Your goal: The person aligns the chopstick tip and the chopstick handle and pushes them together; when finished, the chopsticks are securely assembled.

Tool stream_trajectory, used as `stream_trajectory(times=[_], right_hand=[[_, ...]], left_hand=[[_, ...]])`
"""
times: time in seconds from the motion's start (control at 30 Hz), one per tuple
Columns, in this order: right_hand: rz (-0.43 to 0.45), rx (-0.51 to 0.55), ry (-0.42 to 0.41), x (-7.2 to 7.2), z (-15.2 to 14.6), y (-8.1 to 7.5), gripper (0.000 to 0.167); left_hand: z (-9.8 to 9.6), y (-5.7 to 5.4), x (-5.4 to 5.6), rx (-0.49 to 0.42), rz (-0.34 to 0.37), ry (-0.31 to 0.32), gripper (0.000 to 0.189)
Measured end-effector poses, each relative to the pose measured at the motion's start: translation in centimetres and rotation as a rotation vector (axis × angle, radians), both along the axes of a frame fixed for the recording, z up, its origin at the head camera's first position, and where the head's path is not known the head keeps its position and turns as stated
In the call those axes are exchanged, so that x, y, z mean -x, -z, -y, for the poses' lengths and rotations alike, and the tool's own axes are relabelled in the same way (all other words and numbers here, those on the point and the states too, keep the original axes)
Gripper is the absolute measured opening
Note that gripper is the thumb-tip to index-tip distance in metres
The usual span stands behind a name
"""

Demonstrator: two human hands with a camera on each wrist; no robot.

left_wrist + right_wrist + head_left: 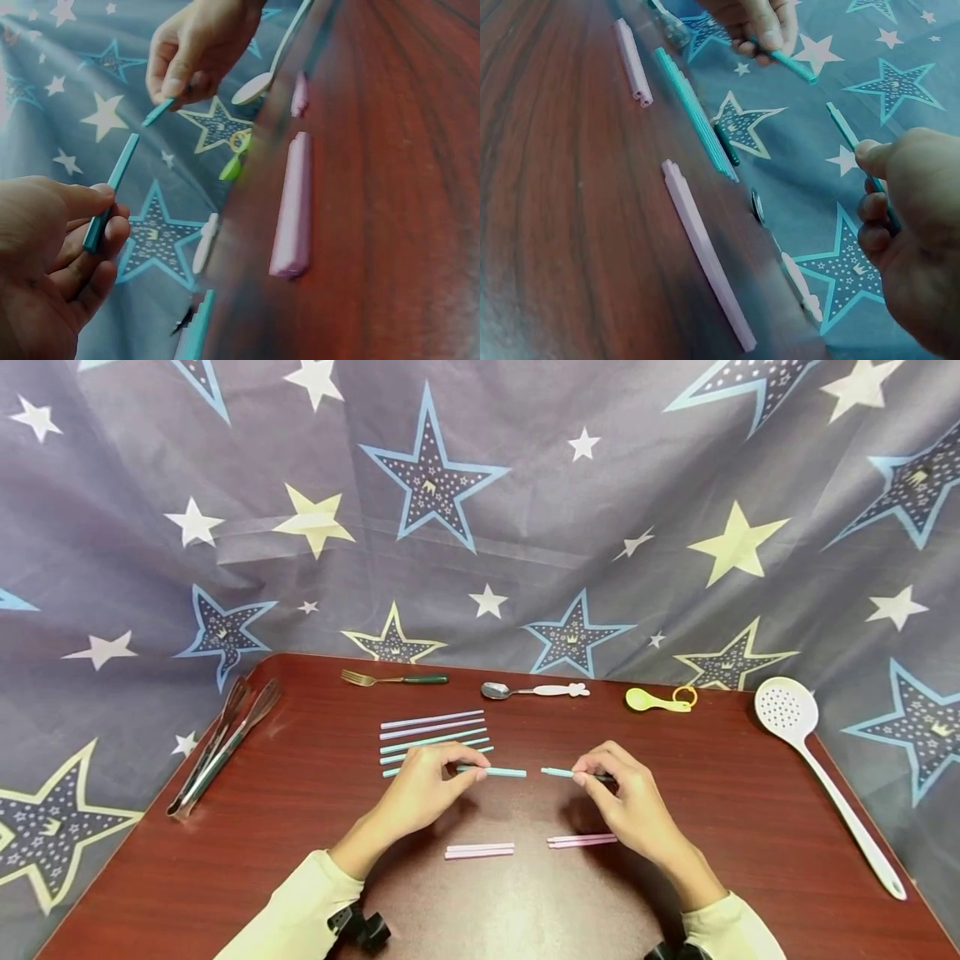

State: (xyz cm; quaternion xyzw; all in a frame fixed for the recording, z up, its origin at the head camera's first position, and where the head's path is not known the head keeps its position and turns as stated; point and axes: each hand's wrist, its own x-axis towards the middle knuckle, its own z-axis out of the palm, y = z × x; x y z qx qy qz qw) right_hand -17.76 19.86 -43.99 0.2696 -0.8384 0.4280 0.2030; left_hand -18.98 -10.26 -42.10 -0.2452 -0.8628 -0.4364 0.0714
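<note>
My left hand (pixel 429 787) pinches a short, slim teal stick (pixel 512 772) between thumb and fingers, its free end pointing right. Opposite it, my right hand (pixel 628 795) pinches another teal stick (pixel 555 772), whose narrower tip points left. A small gap separates the two facing ends, which line up roughly. In the right wrist view the left hand's stick (pixel 799 69) and the right hand's stick (pixel 841 124) stand apart. Nearer me on the table lie pink sticks (pixel 480 852) on the left and more pink sticks (pixel 577 841) below my right hand, stepped at one end.
Behind my left hand lie several longer purple and teal sticks (pixel 431 735). A fork (pixel 405 679), a spoon (pixel 536 691) and a yellow measuring spoon (pixel 660 701) line the back edge. Tongs (pixel 225 747) lie left, a white slotted ladle (pixel 825 777) right. A star-patterned cloth hangs behind.
</note>
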Motion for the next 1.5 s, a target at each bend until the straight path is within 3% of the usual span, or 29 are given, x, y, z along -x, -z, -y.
stream_trajectory(times=[0.23,0.5,1.23,1.5], right_hand=[[-0.001,-0.002,-0.004,-0.3,0.1,0.2,0.021],[0.013,-0.014,-0.013,-0.4,0.5,0.2,0.022],[0.015,-0.007,-0.02,-0.7,1.1,0.2,0.02],[0.022,0.003,-0.025,-0.7,1.1,0.5,0.023]], left_hand=[[-0.4,0.7,0.0,0.016,0.011,0.027,0.005],[-0.2,0.5,-0.1,0.006,0.039,0.005,0.006],[-0.5,0.4,-0.4,0.003,-0.003,0.013,0.005],[-0.5,0.4,-0.5,-0.017,0.03,0.011,0.005]])
